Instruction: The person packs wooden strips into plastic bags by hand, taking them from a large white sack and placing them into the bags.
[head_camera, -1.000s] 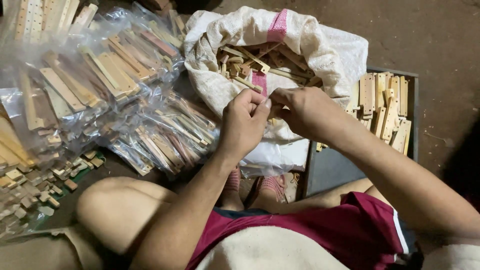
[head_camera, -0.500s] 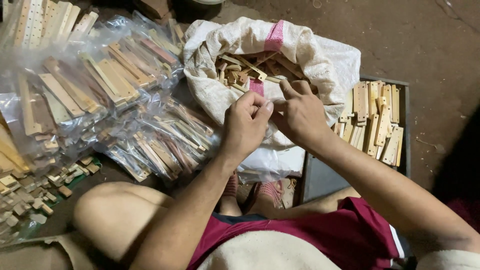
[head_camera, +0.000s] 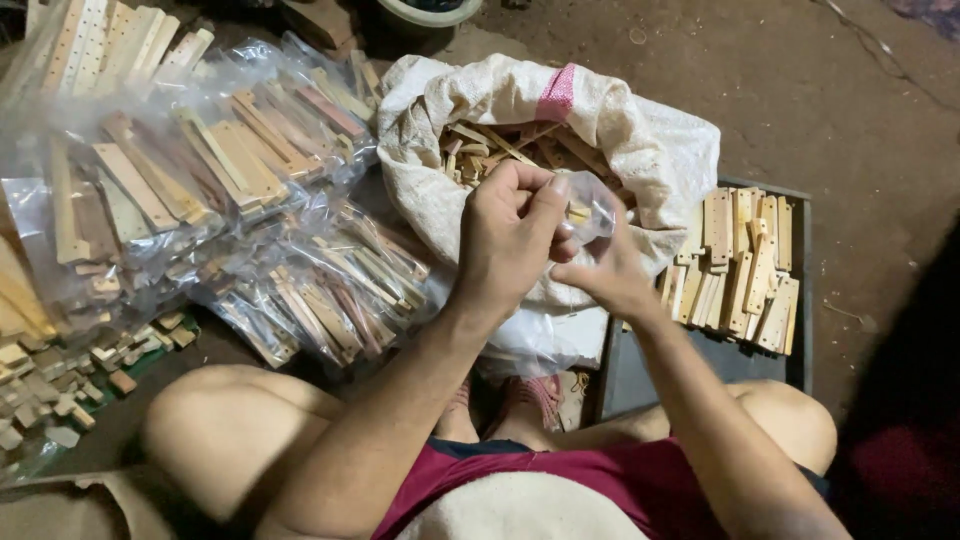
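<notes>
at frame centre, the left hand (head_camera: 510, 240) and right hand (head_camera: 610, 275) together pinch a small clear bag (head_camera: 588, 205) over the white sack (head_camera: 640, 150) of wooden pieces. the thin plastic looks slippery; a loosened pinch could drop it among the sticks or spill its contents.

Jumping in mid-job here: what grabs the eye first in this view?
The left hand and right hand meet at centre, pinching a small clear plastic bag above an open white sack full of wooden strips. To the left lies a heap of clear bags of wood pieces, and to the right a dark tray holds drilled wooden slats.
</notes>
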